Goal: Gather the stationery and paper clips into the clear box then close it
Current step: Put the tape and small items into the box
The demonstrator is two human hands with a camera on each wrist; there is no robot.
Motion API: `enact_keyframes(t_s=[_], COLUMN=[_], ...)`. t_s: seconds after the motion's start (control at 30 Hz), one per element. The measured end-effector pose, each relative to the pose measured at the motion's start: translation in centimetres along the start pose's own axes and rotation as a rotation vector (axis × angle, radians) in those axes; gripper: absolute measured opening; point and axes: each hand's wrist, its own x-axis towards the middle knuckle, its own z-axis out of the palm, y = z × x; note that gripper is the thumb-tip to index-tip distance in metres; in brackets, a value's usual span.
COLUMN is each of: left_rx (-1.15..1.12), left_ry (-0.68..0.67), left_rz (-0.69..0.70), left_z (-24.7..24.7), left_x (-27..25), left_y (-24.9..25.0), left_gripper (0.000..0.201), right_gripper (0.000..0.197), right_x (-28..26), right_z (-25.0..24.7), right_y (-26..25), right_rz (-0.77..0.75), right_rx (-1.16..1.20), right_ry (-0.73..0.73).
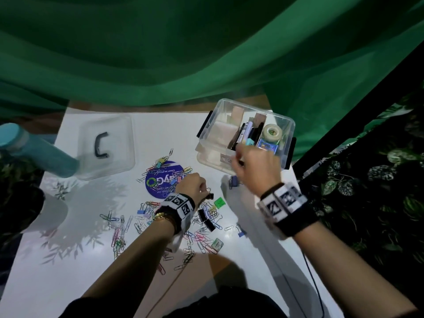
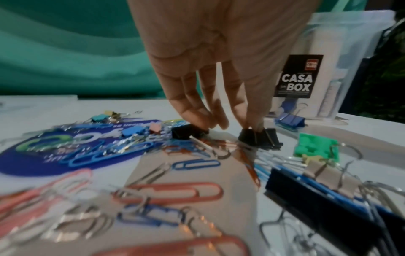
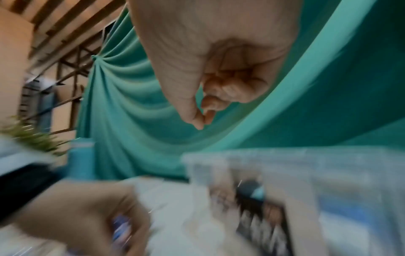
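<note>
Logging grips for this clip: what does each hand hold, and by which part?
Left hand pinches a black binder clip by its wire handles. Right hand is curled; contents cannot be told.

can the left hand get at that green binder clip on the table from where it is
Probably yes. The left hand pinches a black binder clip just beside the green binder clip, with nothing between them, though it is occupied.

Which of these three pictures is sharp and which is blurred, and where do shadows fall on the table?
Head view: mostly sharp; right hand slightly smeared, leaf and arm shadows on the white table. Left wrist view: left hand fairly clear, near paper clips out of focus. Right wrist view: heavy motion blur over the clear box.
</note>
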Motion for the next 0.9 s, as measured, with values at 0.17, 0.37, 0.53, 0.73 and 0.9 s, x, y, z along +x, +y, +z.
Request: enact_keyframes(t_s=[0.17, 0.37, 0.53, 0.73, 0.9], left_rx=[-0.437, -0.686, -0.890, -0.368, 0.252], left_ry=[0.107, 0.069, 0.029, 0.120, -0.131], left_rz=[-0.044, -0.204, -0.320, -0.140, 0.187], left_z=[-0.6, -1.8, -0.9, -2.0, -2.4], left_x=[-0.7, -2.5, -3.4, -2.0, -0.5], left_y=[-1.4, -2.0, -3.8, -4.6, -4.8], left_gripper=[0.018, 0.025, 0.019, 0.023, 0.049], right_gripper=[0.025, 0.026, 0.017, 0.021, 0.028], right_x=[-3.0, -3.0, -4.3, -6.4, -7.3], right_z=[7.6, 10.6, 11.3, 9.4, 9.6], right_y=[0.4, 2.2, 3.1, -1.2, -1.9], right_rz=[-0.210, -0.177, 0.140, -0.241, -0.403], right_rx=[-0.135, -0.115, 0.243, 0.262, 0.111], right_ry=[-0.492, -0.484, -0.320, -0.572, -0.661])
